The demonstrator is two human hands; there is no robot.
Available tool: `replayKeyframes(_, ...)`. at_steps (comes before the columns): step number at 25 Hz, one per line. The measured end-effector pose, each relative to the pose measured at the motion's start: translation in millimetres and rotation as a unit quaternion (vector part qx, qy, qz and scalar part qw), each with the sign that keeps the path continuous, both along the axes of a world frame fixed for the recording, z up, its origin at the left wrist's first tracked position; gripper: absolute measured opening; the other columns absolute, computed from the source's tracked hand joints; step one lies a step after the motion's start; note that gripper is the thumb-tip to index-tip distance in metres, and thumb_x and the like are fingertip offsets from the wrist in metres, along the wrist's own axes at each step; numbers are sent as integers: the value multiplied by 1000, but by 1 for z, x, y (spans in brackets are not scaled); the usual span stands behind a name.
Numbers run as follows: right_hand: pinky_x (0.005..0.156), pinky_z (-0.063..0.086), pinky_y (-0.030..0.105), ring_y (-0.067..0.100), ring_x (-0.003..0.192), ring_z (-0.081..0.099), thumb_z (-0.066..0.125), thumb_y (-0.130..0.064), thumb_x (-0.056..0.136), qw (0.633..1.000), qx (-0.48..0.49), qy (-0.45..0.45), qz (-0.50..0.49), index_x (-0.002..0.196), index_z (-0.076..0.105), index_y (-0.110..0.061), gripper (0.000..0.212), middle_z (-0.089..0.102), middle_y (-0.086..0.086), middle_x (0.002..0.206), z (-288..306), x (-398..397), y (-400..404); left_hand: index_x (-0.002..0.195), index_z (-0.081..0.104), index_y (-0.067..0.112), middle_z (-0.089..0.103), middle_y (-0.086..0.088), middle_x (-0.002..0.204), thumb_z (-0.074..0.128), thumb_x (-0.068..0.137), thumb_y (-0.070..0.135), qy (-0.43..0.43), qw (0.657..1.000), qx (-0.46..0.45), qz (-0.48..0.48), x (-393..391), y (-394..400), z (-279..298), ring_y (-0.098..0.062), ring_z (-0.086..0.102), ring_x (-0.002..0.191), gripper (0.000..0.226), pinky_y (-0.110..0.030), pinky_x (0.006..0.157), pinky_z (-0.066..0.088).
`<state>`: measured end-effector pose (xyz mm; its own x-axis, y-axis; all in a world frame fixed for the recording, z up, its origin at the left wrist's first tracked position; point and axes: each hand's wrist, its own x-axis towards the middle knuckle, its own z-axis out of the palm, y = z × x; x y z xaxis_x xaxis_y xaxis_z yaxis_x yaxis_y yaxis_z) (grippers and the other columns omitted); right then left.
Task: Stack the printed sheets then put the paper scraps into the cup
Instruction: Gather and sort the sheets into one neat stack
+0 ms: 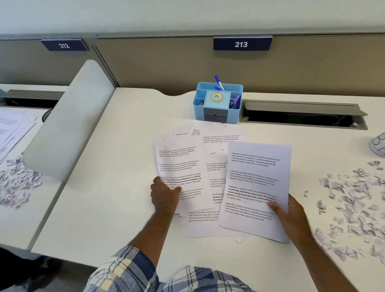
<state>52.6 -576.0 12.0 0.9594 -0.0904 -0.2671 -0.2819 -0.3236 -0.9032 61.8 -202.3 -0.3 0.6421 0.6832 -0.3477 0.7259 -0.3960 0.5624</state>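
Observation:
Several printed sheets [210,168] lie fanned and overlapping in the middle of the white desk [109,208]. My right hand [290,216] grips a small stack of printed sheets [255,186] by its lower right edge, thumb on top. My left hand [165,195] rests on the left-most loose sheet [179,163], thumb pressing its lower left part. A heap of torn paper scraps [361,208] is spread over the desk's right side. The white cup with a red rim [384,144] stands at the far right edge, partly cut off.
A blue desk organiser [217,102] with pens and tape stands behind the sheets. Right of it is an open cable tray [303,115]. A curved white divider [71,123] separates a neighbouring desk holding more papers [4,133] and scraps [13,186].

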Motion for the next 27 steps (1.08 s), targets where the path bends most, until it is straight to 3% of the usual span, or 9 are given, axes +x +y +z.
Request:
replayKeyframes(5, 90, 50, 28, 2, 103, 65, 72, -17, 94, 1000, 3, 5, -3, 131, 62, -17, 38, 71, -4, 118, -3, -1, -1, 145, 47, 8, 57, -16, 141, 88, 78, 18, -21, 999, -24, 26, 0, 9, 3, -41, 54, 133, 79, -51, 111, 46)
replayKeyframes(9, 94, 51, 32, 3, 105, 66, 73, -17, 94, 1000, 13, 8, -7, 131, 61, -18, 40, 71, -5, 118, -5, -5, -1, 118, 68, 4, 74, -15, 119, 77, 84, 13, -21, 999, -26, -3, -6, 19, -2, -37, 68, 114, 37, -46, 99, 56)
replayKeyframes(11, 94, 49, 31, 1, 104, 64, 73, -15, 94, 1000, 18, 10, -8, 132, 60, -17, 40, 70, -8, 116, -5, -7, 0, 114, 71, 4, 75, -14, 115, 73, 88, 13, -27, 999, -32, -14, -9, 16, 5, -36, 68, 110, 27, -44, 95, 57)
replayKeyframes(15, 88, 51, 29, 1, 99, 67, 74, -15, 93, 1000, 14, 18, -9, 130, 61, -17, 39, 70, -8, 114, -6, -8, -1, 116, 68, 7, 72, -12, 118, 69, 95, 15, -73, 995, -61, -12, -12, 9, 24, -33, 67, 109, 23, -38, 94, 54)
replayKeyframes(20, 74, 53, 24, -1, 88, 71, 75, -16, 92, 1000, 13, 21, -7, 121, 65, -18, 31, 73, -12, 108, -5, -8, -1, 109, 70, 14, 73, -1, 103, 71, 96, 15, -134, 986, -97, 3, -27, 14, 58, -23, 69, 94, 13, -28, 78, 49)
replayKeyframes(23, 78, 56, 32, 8, 91, 73, 75, -18, 92, 1000, 18, 21, -4, 119, 66, -21, 29, 74, -11, 108, -7, -9, 1, 109, 70, 14, 72, -1, 102, 70, 97, 16, -153, 985, -82, 10, -38, 27, 73, -23, 68, 92, 11, -29, 78, 48)
replayKeyframes(27, 86, 58, 39, 4, 92, 73, 76, -18, 91, 999, 28, 17, 5, 119, 66, -21, 30, 75, -10, 110, -8, -10, 2, 111, 70, 12, 71, -4, 104, 69, 97, 15, -177, 983, -48, 32, -45, 46, 88, -26, 67, 93, 14, -32, 80, 49)
